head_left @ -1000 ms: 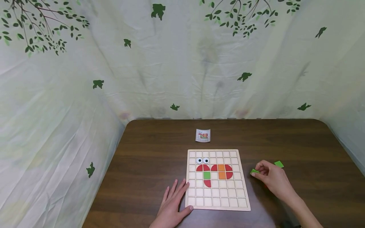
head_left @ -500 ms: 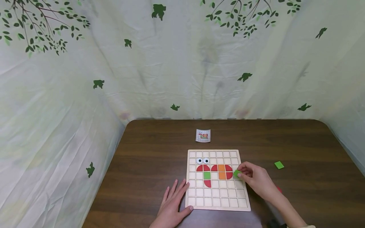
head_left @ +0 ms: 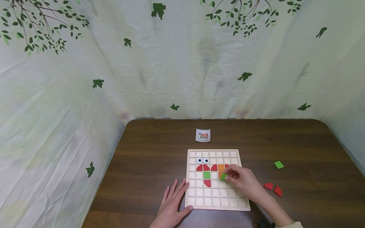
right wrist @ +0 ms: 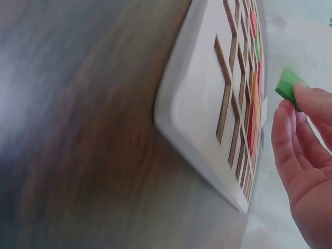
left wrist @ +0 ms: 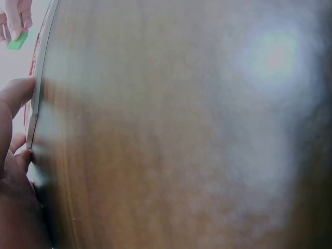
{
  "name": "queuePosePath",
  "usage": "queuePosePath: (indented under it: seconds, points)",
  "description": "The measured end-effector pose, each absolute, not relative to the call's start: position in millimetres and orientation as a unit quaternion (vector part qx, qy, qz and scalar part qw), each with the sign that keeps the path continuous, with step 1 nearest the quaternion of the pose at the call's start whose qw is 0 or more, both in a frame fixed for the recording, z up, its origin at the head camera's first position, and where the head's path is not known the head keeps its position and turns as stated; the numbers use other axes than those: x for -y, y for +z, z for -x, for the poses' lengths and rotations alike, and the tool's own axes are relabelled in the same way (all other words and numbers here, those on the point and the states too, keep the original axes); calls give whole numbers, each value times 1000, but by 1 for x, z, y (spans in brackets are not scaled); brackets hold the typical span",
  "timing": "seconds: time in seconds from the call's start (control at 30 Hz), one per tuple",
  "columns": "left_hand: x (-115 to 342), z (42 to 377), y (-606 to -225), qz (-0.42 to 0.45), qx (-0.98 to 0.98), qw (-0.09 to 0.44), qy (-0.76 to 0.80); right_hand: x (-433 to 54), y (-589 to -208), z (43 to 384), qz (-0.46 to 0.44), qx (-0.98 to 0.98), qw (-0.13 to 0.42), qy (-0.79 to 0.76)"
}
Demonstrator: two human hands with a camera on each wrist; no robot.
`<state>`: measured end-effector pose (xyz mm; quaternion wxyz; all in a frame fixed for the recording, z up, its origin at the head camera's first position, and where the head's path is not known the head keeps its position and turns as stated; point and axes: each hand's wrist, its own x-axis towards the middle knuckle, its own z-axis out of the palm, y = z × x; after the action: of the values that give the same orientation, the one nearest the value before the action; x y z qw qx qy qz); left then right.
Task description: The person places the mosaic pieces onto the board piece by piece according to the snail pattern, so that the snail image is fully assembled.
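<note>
A pale wooden grid board lies on the table, with red, orange and green pieces and two eye pieces in its upper squares. Between thumb and fingers my right hand pinches a green square tile, held over the board near the orange squares. The right wrist view shows that tile raised above the board's surface. My left hand rests at the board's left edge, fingers straight and spread, the thumb touching the lower corner.
Right of the board lie another green tile and two red quarter-round pieces. A small picture card sits behind the board on the brown table. A pale leaf-printed curtain hangs behind the table.
My right hand has carried the green tile leftward from the table at the right to above the board. Two red pieces have come into sight behind it. The left hand stays put.
</note>
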<state>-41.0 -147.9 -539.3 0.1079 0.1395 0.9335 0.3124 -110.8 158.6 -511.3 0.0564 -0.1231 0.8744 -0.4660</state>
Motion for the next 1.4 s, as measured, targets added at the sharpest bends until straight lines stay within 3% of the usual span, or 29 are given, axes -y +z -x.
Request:
queuePosePath:
  seconds: [0.5, 1.4]
  points:
    - [148, 42, -539, -135, -934, 114, 311, -131, -515, 112, 171, -884, 66, -429]
    - [149, 41, -543, -143, -935, 96, 311, -119, -513, 110, 140, -919, 75, -361]
